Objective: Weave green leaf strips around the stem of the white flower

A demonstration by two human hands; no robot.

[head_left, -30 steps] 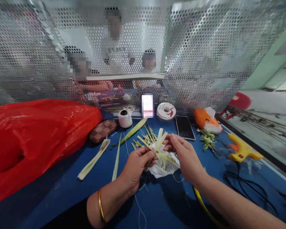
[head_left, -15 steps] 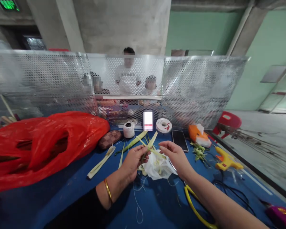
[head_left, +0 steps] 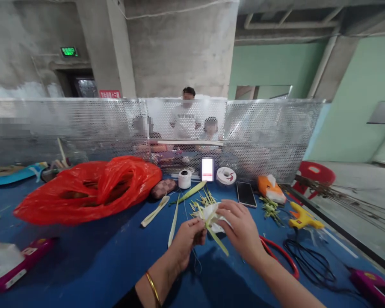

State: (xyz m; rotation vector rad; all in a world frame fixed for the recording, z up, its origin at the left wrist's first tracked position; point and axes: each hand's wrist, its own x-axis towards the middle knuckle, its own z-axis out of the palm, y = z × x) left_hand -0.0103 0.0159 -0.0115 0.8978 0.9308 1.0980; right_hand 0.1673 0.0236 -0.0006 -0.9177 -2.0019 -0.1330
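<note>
My left hand [head_left: 190, 238] pinches crossed, pale green strips of what looks like corn husk [head_left: 218, 243]; one long end slants down to the right. The fingers of my right hand [head_left: 242, 226] are bent around the upper end of these strips, where the grip is partly hidden. Beneath and behind both hands lies a crumpled white sheet [head_left: 208, 211]. Small cut husk pieces [head_left: 208, 197] are scattered just beyond it. A longer green husk [head_left: 192, 192] and pale husk lengths [head_left: 155, 211] rest on the blue table left of the hands. Thin thread [head_left: 197, 263] hangs below my left hand.
A red plastic bag [head_left: 93, 192] fills the left side. At the back stand a thread spool [head_left: 184, 179], a lit phone [head_left: 207, 170] and a ribbon roll [head_left: 226, 176]. Rightward are a dark phone [head_left: 246, 194], tissues [head_left: 272, 189], a yellow glue gun [head_left: 304, 217] and a red handle [head_left: 284, 252].
The view has tilted up and shifted left. The husk strips have turned, with a long end pointing down to the right. My right hand has come closer to my left.
</note>
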